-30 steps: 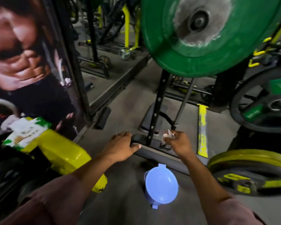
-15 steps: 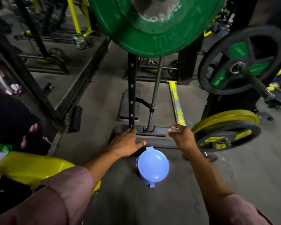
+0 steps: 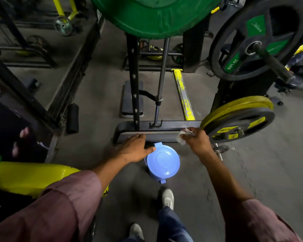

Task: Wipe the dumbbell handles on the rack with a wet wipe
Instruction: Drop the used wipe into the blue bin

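My right hand point(image 3: 198, 141) grips a crumpled white wet wipe point(image 3: 183, 137) and holds it against the right end of the black base bar point(image 3: 157, 131) of a weight rack. My left hand point(image 3: 135, 149) lies flat with straight fingers on the left part of the same bar. A blue lidded tub point(image 3: 163, 162) stands on the floor just below and between my hands. No dumbbell handle shows in the head view.
A big green plate point(image 3: 156, 16) hangs overhead on the rack. Yellow and black plates point(image 3: 238, 117) sit right of my right hand, with a black plate on a bar point(image 3: 259, 39) above. A yellow frame point(image 3: 28, 177) is at lower left. My feet point(image 3: 167, 198) stand on grey floor.
My right hand slid the wipe rightward along the base bar toward the yellow plates. The view tilted down and my left hand stayed on the bar.
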Motion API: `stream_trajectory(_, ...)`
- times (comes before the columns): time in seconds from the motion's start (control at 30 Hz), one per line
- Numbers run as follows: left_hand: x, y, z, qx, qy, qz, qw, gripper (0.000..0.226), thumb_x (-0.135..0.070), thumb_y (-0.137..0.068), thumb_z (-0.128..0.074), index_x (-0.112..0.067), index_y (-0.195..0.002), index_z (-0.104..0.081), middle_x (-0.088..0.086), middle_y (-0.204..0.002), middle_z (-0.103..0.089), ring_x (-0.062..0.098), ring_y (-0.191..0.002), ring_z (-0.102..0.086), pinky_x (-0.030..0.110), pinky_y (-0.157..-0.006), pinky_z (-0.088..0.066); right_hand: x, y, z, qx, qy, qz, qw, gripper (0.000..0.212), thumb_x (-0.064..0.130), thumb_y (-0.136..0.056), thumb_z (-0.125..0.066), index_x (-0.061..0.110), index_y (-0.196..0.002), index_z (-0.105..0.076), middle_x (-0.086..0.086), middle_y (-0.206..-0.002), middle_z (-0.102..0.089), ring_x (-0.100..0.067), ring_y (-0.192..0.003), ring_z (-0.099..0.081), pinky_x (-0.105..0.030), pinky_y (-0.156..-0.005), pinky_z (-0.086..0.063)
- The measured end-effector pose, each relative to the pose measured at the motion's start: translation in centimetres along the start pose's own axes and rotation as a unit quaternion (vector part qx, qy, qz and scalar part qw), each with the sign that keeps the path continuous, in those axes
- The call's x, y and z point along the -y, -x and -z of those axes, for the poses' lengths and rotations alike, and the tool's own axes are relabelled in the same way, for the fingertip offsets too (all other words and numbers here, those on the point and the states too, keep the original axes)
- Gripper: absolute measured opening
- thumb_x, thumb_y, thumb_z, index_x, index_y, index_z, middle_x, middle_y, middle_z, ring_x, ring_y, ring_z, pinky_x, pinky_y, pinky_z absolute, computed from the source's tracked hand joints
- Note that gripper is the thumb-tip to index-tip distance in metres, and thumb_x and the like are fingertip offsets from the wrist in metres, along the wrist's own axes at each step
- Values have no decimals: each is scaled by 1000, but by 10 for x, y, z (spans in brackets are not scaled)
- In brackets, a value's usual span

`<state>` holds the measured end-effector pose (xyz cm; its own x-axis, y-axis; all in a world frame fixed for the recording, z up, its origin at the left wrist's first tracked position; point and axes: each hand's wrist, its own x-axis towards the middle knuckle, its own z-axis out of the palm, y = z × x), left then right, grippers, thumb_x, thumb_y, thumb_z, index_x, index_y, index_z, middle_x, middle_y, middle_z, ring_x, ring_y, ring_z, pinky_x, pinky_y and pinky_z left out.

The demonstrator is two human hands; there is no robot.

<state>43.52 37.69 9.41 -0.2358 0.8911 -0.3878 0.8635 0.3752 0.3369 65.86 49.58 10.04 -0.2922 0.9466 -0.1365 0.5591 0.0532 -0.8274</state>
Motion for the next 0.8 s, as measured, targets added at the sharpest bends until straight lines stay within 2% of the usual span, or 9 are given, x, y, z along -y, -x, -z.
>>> stream_trajectory(0.13, -6, -10, -1, 0, 0, 1, 1000, 81, -66, -93, -54, -9, -149, -42, 12, -156, -43, 31, -143, -41, 41, -114, -38, 0, -17, 1, 15, -2, -1, 1000, 12, 12, -85, -71, 17, -74, -70, 11, -54, -64, -1, -53, -58, -22, -59, -48)
stream_trajectory(0.2, -9, -22, 1, -5, 8, 5, 1000, 81, -68, -92, -54, -10, -147, -43, 11, -155, -44, 30, -142, -42, 43, -113, -39, 2, -32, 1, 23, -15, -7, 1000, 7, 11, -85, -71, 15, -80, -72, 9, -62, -66, -1, -57, -61, -18, -59, -49)
stream_trajectory(0.23, -10, -28, 3, -9, 15, 8, 1000, 80, -68, -92, -54, -11, -147, -43, 11, -155, -44, 30, -141, -43, 43, -112, -40, 3, -42, 0, 25, -19, -10, 999, 1, 14, -85, -73, 14, -86, -73, 4, -68, -68, -6, -63, -62, -22, -62, -51)
stream_trajectory(0.33, -17, -49, 7, -5, 32, 25, 999, 77, -65, -94, -54, -12, -148, -42, 11, -155, -43, 31, -141, -43, 43, -112, -39, -1, -76, -2, 40, -15, -7, 999, 22, 37, -74, -73, 19, -86, -74, -1, -75, -71, -17, -68, -61, -41, -72, -54)
stream_trajectory(0.4, -23, -66, 6, -1, 39, 35, 999, 77, -65, -94, -55, -12, -149, -42, 11, -156, -43, 31, -141, -43, 44, -113, -39, -7, -100, -2, 56, -8, 0, 998, 26, 43, -70, -69, 20, -82, -72, -2, -74, -72, -21, -68, -63, -46, -73, -55)
stream_trajectory(0.53, -38, -99, 5, 4, 69, 59, 996, 77, -61, -94, -58, -10, -149, -41, 13, -156, -42, 32, -142, -41, 45, -116, -35, -12, -143, 1, 76, -12, -5, 997, 21, 40, -73, -70, 22, -85, -72, -1, -71, -68, -21, -70, -61, -41, -70, -52)
stream_trajectory(0.63, -51, -118, 3, 13, 69, 73, 995, 73, -60, -96, -57, -9, -146, -44, 14, -154, -44, 33, -141, -43, 45, -117, -32, -18, -170, 2, 109, -7, -10, 994, 10, 30, -81, -73, 21, -86, -74, 1, -72, -67, -18, -69, -60, -35, -69, -49)
stream_trajectory(0.7, -58, -128, 1, 19, 68, 81, 994, 74, -62, -96, -55, -9, -147, -43, 13, -155, -43, 32, -141, -43, 47, -118, -31, -18, -183, 2, 122, -4, -3, 992, 4, 28, -79, -73, 26, -77, -74, 5, -68, -67, -10, -63, -60, -35, -71, -52)
stream_trajectory(0.8, -66, -137, -6, 22, 72, 98, 992, 72, -62, -96, -54, -12, -147, -44, 12, -154, -45, 31, -139, -44, 45, -115, -35, -24, -192, 0, 150, 3, -2, 989, 8, 26, -77, -72, 25, -69, -73, 8, -62, -67, -3, -57, -60, -36, -72, -56)
